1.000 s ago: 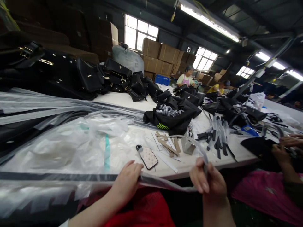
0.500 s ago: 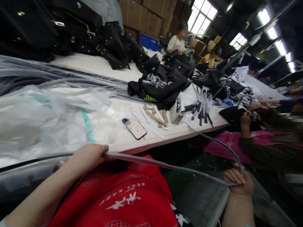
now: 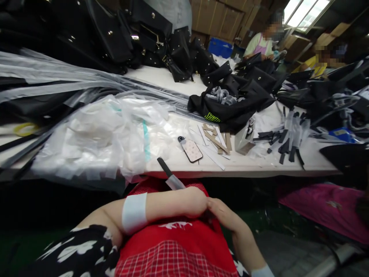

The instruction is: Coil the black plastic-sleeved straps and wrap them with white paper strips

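Left hand (image 3: 194, 202) and right hand (image 3: 223, 213), earlier set well apart, are now brought together before the red apron (image 3: 178, 250); fingers hidden, grip cannot be told. Clear plastic (image 3: 86, 138) is heaped leftmost on the desk (image 3: 245, 166); dark, part-sleeved strap end (image 3: 173, 179) is seen jutting past left hand, deskward.

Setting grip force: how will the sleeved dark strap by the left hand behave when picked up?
The strap is probably fairly stiff over short lengths: its end juts out straight beyond the left hand. It looks narrow, so likely light. The translucent sleeve looks like smooth plastic, so it may slip.
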`<state>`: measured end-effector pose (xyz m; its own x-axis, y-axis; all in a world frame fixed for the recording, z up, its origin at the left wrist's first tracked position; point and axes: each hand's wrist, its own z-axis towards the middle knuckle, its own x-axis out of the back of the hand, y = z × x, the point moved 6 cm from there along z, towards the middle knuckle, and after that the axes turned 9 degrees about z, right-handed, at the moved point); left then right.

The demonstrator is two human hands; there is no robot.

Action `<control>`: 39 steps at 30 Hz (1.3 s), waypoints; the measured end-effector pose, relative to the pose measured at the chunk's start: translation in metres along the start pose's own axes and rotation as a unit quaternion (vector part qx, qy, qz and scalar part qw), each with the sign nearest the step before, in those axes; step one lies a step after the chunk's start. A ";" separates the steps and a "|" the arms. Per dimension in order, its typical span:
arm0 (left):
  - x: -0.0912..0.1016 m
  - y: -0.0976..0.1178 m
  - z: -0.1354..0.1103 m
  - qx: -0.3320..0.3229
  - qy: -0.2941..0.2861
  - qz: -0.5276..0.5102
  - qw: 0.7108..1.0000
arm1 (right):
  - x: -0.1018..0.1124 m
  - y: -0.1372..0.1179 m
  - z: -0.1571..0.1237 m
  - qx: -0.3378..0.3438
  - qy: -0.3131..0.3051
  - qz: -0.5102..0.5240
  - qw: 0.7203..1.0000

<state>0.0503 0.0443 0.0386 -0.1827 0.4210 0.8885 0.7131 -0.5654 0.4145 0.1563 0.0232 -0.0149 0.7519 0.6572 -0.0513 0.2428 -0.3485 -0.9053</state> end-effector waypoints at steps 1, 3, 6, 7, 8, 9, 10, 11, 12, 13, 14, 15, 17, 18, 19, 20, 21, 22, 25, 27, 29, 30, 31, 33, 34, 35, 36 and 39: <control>0.003 -0.006 -0.002 -0.010 -0.024 0.001 1.000 | 0.003 -0.001 -0.002 -0.014 -0.015 -0.018 1.000; 0.010 -0.028 -0.010 -0.025 -0.085 0.003 0.996 | 0.030 0.003 -0.017 -0.034 0.016 -0.050 0.998; 0.018 -0.075 -0.029 0.000 -0.171 -0.063 0.983 | 0.084 0.021 -0.047 -0.079 0.086 -0.076 0.990; 0.017 -0.087 -0.035 0.010 -0.202 -0.116 0.972 | 0.097 0.028 -0.056 -0.094 0.099 -0.076 0.988; 0.015 -0.096 -0.040 0.017 -0.229 -0.179 0.957 | 0.106 0.034 -0.062 -0.106 0.105 -0.071 0.986; 0.012 -0.102 -0.045 0.022 -0.249 -0.241 0.938 | 0.111 0.039 -0.068 -0.114 0.106 -0.063 0.986; 0.009 -0.105 -0.048 0.025 -0.264 -0.299 0.917 | 0.114 0.043 -0.071 -0.116 0.105 -0.051 0.986; 0.006 -0.106 -0.050 0.024 -0.271 -0.348 0.897 | 0.115 0.045 -0.073 -0.115 0.103 -0.036 0.987; 0.004 -0.105 -0.051 0.023 -0.272 -0.392 0.879 | 0.114 0.046 -0.074 -0.114 0.104 -0.019 0.988; 0.003 -0.103 -0.051 0.023 -0.273 -0.433 0.859 | 0.114 0.047 -0.075 -0.113 0.107 0.000 0.988; 0.001 -0.101 -0.051 0.026 -0.275 -0.474 0.836 | 0.113 0.048 -0.075 -0.112 0.111 0.018 0.987; 0.000 -0.099 -0.051 0.034 -0.274 -0.511 0.814 | 0.112 0.048 -0.075 -0.112 0.114 0.035 0.987; -0.002 -0.095 -0.049 0.052 -0.265 -0.567 0.778 | 0.108 0.045 -0.073 -0.110 0.113 0.063 0.986; -0.002 -0.095 -0.048 0.057 -0.256 -0.582 0.770 | 0.106 0.044 -0.072 -0.108 0.109 0.072 0.986; -0.003 -0.095 -0.046 0.059 -0.248 -0.588 0.768 | 0.104 0.041 -0.070 -0.105 0.104 0.076 0.986; -0.003 -0.095 -0.045 0.059 -0.243 -0.589 0.769 | 0.101 0.039 -0.068 -0.103 0.099 0.076 0.987; -0.005 -0.095 -0.044 0.060 -0.241 -0.588 0.770 | 0.099 0.036 -0.066 -0.101 0.094 0.071 0.988; -0.007 -0.096 -0.043 0.062 -0.241 -0.586 0.771 | 0.097 0.034 -0.064 -0.100 0.091 0.065 0.989; -0.014 -0.097 -0.043 0.070 -0.249 -0.589 0.765 | 0.092 0.030 -0.057 -0.101 0.082 0.050 0.990; -0.016 -0.096 -0.044 0.072 -0.254 -0.595 0.759 | 0.089 0.028 -0.053 -0.098 0.075 0.048 0.991; -0.018 -0.094 -0.044 0.077 -0.259 -0.598 0.755 | 0.087 0.025 -0.049 -0.088 0.067 0.045 0.993; -0.018 -0.092 -0.044 0.080 -0.261 -0.599 0.753 | 0.086 0.024 -0.047 -0.083 0.063 0.043 0.994; -0.019 -0.091 -0.044 0.081 -0.263 -0.600 0.751 | 0.084 0.023 -0.045 -0.079 0.060 0.043 0.994; -0.018 -0.087 -0.043 0.076 -0.265 -0.610 0.743 | 0.083 0.023 -0.042 -0.075 0.058 0.046 0.994; -0.018 -0.085 -0.043 0.068 -0.266 -0.619 0.736 | 0.082 0.023 -0.040 -0.073 0.059 0.049 0.994; -0.017 -0.083 -0.042 0.059 -0.266 -0.631 0.726 | 0.083 0.024 -0.038 -0.072 0.061 0.054 0.994; -0.016 -0.080 -0.041 0.048 -0.263 -0.644 0.716 | 0.083 0.026 -0.036 -0.070 0.065 0.060 0.994; -0.010 -0.075 -0.036 0.014 -0.225 -0.688 0.690 | 0.086 0.033 -0.029 -0.065 0.084 0.095 0.990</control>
<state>-0.0254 0.0570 0.0061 -0.4747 0.7266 -0.4967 0.0875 0.6005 0.7949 0.2469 0.0488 -0.0366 0.8799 0.4554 -0.1355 0.1560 -0.5463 -0.8229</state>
